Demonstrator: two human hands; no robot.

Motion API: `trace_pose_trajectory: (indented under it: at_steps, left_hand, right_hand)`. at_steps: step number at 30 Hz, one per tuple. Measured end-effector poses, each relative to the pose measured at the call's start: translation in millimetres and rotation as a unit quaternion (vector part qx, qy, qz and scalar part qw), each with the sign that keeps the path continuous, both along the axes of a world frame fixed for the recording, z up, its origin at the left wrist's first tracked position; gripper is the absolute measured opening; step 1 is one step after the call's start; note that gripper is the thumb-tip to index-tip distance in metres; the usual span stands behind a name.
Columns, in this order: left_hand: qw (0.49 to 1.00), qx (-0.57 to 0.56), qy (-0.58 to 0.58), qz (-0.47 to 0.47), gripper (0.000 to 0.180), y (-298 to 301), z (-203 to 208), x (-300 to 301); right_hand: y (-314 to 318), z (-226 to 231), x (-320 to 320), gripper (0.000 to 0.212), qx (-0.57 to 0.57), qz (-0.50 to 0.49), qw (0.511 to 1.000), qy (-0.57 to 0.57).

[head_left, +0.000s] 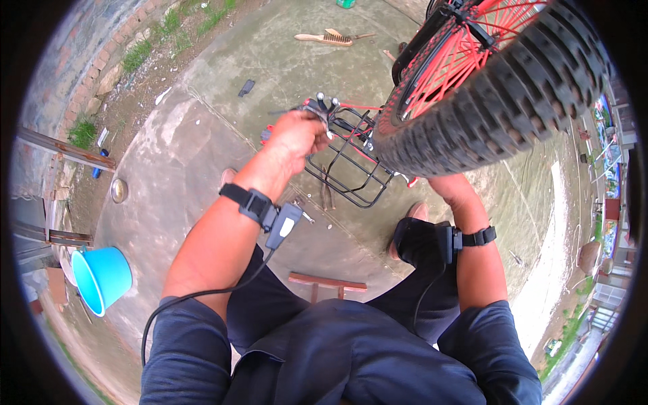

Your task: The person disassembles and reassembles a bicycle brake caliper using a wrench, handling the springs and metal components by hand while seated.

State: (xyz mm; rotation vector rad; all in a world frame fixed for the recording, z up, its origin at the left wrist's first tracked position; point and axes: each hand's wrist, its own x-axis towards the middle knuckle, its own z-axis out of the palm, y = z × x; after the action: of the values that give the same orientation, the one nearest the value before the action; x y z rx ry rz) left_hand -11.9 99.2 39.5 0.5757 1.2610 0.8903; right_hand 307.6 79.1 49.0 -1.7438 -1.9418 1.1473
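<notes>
Beside the black rack, the tire slants lengthwise toward upper right.

Tally, concrete ground: turquoise bucket, 1, by left edge; wooden-handled brush, at least 1, overlap unclear. Wheel with knobbly tyre, 1. Black wire rack, 1. Hands: 2, left hand, right hand part-hidden. Wrist straps: 2. Shoes: 2.
</notes>
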Motion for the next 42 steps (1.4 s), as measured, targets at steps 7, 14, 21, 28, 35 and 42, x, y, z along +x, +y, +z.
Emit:
trace_pose_trajectory:
  at_steps: [7, 14, 21, 28, 35, 42]
  left_hand:
    - [0.998, -0.027, -0.054, -0.001, 0.014, -67, -13, 41]
    - [0.973, -0.043, -0.204, 0.101, 0.017, -97, -18, 78]
    - [0.968, 0.002, -0.237, 0.082, 0.022, -113, -20, 89]
    - [0.988, 0.126, 0.085, -0.029, 0.045, -127, -42, 106]
    - [0.917, 0.300, 0.246, -0.098, 0.059, -128, -31, 105]
    - [0.835, 0.384, 0.344, -0.193, 0.066, -151, -16, 102]
  right_hand:
    - [-41, -4, -44, 0.048, -0.152, 0.073, 0.959, 0.228]
    - [-50, -24, -69, 0.057, -0.193, 0.065, 0.897, 0.393]
    - [-50, -19, -59, 0.055, -0.230, 0.030, 0.876, 0.422]
    - [-54, -34, -55, 0.051, -0.270, -0.034, 0.860, 0.431]
    - [-55, -35, -55, 0.046, -0.250, -0.049, 0.848, 0.465]
    - [-44, -55, -44, 0.025, -0.219, -0.101, 0.823, 0.515]
